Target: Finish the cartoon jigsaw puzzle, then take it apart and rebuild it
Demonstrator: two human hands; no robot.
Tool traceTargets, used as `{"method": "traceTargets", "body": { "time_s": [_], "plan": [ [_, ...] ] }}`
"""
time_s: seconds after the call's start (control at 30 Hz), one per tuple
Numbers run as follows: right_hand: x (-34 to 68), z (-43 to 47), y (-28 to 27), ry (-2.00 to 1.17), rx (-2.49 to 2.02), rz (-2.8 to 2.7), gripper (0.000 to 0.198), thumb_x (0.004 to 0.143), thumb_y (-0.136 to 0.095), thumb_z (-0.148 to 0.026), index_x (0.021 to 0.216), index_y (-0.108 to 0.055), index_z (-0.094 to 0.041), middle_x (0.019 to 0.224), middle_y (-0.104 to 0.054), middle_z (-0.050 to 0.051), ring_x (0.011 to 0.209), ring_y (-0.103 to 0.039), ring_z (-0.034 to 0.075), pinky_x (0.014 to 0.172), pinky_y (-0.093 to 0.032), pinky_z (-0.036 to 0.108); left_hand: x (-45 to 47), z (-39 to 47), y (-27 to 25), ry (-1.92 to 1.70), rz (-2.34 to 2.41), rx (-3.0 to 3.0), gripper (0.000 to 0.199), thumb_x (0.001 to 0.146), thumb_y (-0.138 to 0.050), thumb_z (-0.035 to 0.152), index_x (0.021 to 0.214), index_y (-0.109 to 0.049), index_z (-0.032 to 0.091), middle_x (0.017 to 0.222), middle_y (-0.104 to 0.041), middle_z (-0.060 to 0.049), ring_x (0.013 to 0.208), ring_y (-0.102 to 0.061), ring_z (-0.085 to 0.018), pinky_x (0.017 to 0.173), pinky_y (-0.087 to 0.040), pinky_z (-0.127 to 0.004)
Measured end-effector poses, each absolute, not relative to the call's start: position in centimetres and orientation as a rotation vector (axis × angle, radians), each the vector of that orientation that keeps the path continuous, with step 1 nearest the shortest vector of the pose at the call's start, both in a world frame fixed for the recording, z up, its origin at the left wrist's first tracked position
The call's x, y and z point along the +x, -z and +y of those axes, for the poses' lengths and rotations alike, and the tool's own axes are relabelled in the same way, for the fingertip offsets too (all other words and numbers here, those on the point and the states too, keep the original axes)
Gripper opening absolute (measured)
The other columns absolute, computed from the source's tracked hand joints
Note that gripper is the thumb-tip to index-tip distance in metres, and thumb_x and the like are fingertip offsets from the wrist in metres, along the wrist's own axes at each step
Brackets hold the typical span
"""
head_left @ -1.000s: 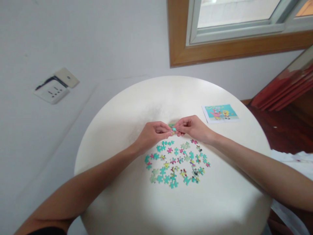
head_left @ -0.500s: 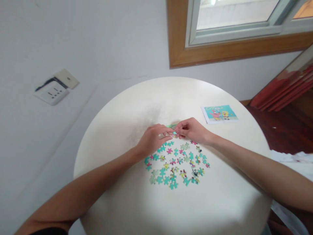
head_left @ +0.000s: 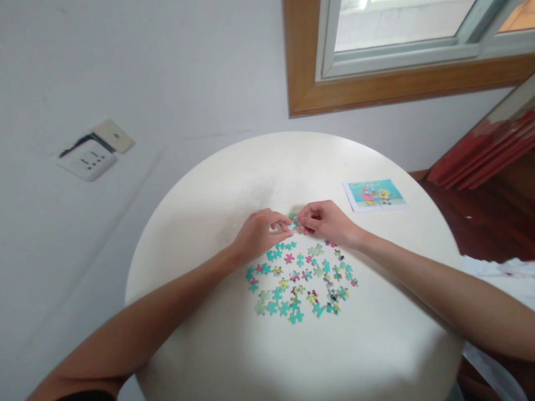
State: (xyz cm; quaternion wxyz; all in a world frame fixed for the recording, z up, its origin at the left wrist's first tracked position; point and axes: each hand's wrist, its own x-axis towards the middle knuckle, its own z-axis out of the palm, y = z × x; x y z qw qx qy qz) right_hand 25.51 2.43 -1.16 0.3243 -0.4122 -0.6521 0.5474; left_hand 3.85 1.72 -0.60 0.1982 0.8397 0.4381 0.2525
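Observation:
Several loose jigsaw puzzle pieces (head_left: 300, 260), turquoise, pink, yellow and pale green, lie spread on the round white table (head_left: 267, 356). Beyond them, my two hands meet over a small patch of puzzle pieces (head_left: 293, 224), mostly covered by fingers. My right hand (head_left: 326, 223) pinches a puzzle piece at this patch between thumb and forefinger; the piece is largely hidden. On the other side, my left hand (head_left: 261, 233) has its thumb and forefinger apart, with the tips at the patch's left edge.
A picture card (head_left: 375, 195) with two cartoon figures on turquoise lies at the right back of the table. White wall with a socket (head_left: 88, 160) stands at left, a wood-framed window (head_left: 307, 89) behind. A red curtain (head_left: 489, 147) hangs at right.
My left thumb and forefinger have drawn slightly left and apart. The turquoise piece seen between both hands' fingertips is now less distinct. My right hand has barely moved.

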Motion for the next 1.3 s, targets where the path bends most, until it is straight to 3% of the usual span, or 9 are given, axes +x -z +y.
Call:
{"method": "traceTargets", "body": {
  "time_s": [0.2, 0.6, 0.97, 1.3],
  "plan": [
    [26.0, 3.3, 1.5, -1.232, -1.173, -1.734, 0.011, 0.082, -0.058, -0.024, 0.075, -0.062, -0.017, 0.067, -0.065, 0.004, 0.059, -0.058, 0.013, 0.059, -0.048, 0.030, 3.6, 3.1, 1.4, -0.669, 1.320, 2.388, 0.014, 0.077, -0.075, 0.029, 0.085, -0.071, 0.019, 0.072, -0.070, 0.000, 0.066, -0.056, -0.014, 0.069, -0.043, -0.026],
    [26.1, 3.4, 1.6, -1.154, -1.195, -1.790, 0.012, 0.083, -0.057, -0.024, 0.076, -0.063, -0.017, 0.068, -0.067, 0.004, 0.061, -0.060, 0.014, 0.061, -0.047, 0.030, 3.9, 3.4, 2.2, -0.673, 1.300, 2.456, 0.013, 0.081, -0.071, 0.030, 0.088, -0.072, 0.018, 0.070, -0.061, 0.000, 0.068, -0.055, -0.014, 0.068, -0.041, -0.026],
    [26.1, 3.6, 1.8, -0.858, -1.242, -1.949, 0.016, 0.081, -0.055, -0.018, 0.083, -0.070, -0.016, 0.077, -0.071, 0.006, 0.068, -0.060, 0.016, 0.068, -0.047, 0.031, 4.0, 3.6, 2.1, -0.710, 1.274, 2.439, 0.012, 0.080, -0.071, 0.029, 0.087, -0.071, 0.018, 0.073, -0.063, -0.001, 0.068, -0.055, -0.014, 0.068, -0.042, -0.026],
    [25.8, 3.4, 2.1, -0.827, -1.243, -2.036, 0.020, 0.080, -0.054, -0.015, 0.084, -0.074, -0.018, 0.078, -0.071, 0.005, 0.068, -0.059, 0.016, 0.069, -0.045, 0.031, 4.2, 3.5, 2.0, -0.712, 1.269, 2.425, 0.012, 0.080, -0.071, 0.029, 0.087, -0.071, 0.018, 0.074, -0.065, -0.001, 0.069, -0.056, -0.014, 0.068, -0.043, -0.026]
  ]
}}
